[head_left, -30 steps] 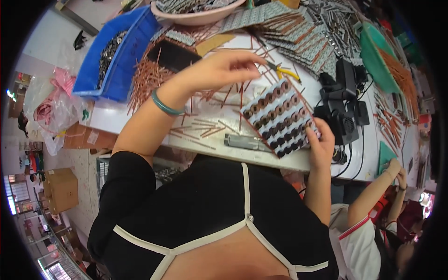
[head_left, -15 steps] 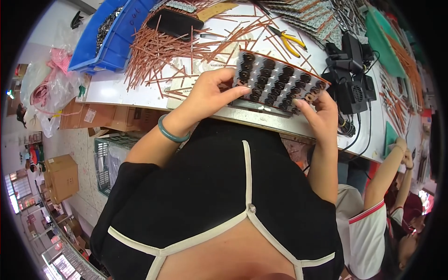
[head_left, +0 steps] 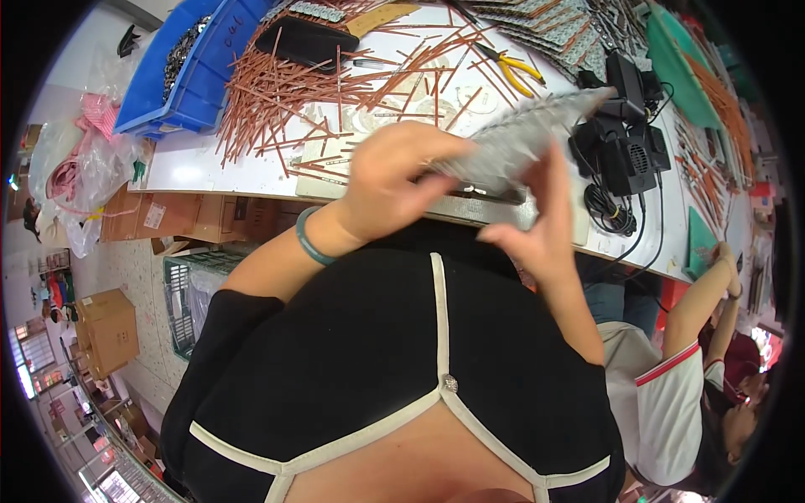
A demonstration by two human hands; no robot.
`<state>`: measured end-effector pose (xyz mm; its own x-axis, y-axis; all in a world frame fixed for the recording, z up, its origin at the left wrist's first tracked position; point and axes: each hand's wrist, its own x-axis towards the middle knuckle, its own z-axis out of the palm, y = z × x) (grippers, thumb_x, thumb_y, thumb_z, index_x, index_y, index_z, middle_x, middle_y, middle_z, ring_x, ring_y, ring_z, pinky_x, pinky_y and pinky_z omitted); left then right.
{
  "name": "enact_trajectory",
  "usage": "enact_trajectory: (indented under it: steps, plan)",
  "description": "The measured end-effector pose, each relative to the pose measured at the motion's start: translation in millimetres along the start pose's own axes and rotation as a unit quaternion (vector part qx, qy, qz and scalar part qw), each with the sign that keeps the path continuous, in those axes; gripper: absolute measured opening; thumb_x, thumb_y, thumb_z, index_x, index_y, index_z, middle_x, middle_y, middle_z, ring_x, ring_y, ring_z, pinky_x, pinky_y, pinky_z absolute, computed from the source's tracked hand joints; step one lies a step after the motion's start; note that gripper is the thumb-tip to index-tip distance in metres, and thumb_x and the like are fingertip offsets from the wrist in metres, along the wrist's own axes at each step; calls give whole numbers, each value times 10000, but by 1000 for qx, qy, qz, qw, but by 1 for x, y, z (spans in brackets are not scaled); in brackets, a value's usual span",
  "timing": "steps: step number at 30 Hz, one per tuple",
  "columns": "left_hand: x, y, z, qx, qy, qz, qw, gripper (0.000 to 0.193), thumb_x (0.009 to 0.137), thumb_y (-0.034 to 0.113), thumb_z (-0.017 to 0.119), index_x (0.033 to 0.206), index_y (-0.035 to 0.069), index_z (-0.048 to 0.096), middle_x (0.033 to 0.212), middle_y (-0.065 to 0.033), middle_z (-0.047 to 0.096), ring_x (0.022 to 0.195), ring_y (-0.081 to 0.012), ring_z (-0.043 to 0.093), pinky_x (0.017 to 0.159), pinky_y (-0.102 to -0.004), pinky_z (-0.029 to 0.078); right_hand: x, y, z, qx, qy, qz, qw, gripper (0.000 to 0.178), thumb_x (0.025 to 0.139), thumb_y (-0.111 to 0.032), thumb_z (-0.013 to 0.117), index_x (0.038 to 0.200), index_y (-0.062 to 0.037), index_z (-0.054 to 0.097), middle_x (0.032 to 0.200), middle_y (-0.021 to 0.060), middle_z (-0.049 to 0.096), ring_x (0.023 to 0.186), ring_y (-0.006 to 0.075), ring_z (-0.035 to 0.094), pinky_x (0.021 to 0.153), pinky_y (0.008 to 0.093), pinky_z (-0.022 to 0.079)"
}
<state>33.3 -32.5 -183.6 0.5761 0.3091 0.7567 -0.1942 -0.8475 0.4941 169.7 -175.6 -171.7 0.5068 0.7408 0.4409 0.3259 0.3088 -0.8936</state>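
Note:
A flat grey panel (head_left: 524, 138), smeared by motion, is tilted over the near edge of the workbench. Its rows of dark round parts are out of sight now. At the panel's left end, my left hand (head_left: 398, 176) is closed on it, with the fingertips partly hidden. My right hand (head_left: 543, 222) is beside the panel's lower right side, thumb spread away from blurred fingers, and it seems to have let go. Below the panel lies a pale metal plate or fixture (head_left: 470, 210) along the bench edge.
Copper-coloured strips (head_left: 285, 101) lie heaped at left, next to a blue bin (head_left: 180, 84) of small metal parts. Yellow-handled pliers (head_left: 516, 74), a black phone-like object (head_left: 306, 42) and stacked panels (head_left: 545, 25) lie farther back. Black adapters (head_left: 616, 155) with cables sit right, near a co-worker's arm (head_left: 700, 302).
The panel has turned so its rows of dark parts no longer show, and its right end has lifted. My right hand has come off its edge, thumb spread.

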Motion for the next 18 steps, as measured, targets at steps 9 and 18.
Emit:
enact_trajectory:
  steps: [9, 18]
  plan:
    - [1, -12, -22, 20, -8, -121, 992, 630, 699, 135, 766, 1243, 16, 470, 1117, -116, 536, 970, -190, 543, 824, -319, 442, 21, 28, -53, 31, -127, 189, 973, 428, 771, -41, 670, 1164, 44, 524, 1078, 103, 613, 965, 183, 583, 854, 308, 461]
    - [-28, -24, -4, -240, -40, -307, 920, 162, 831, 76, 658, 935, -42, 621, 838, -66, 610, 762, -93, 569, 690, -237, 466, 35, 54, -58, -64, -195, 174, 963, 248, 762, 12, 666, 1007, 38, 634, 924, 38, 667, 857, 114, 597, 766, 244, 455]
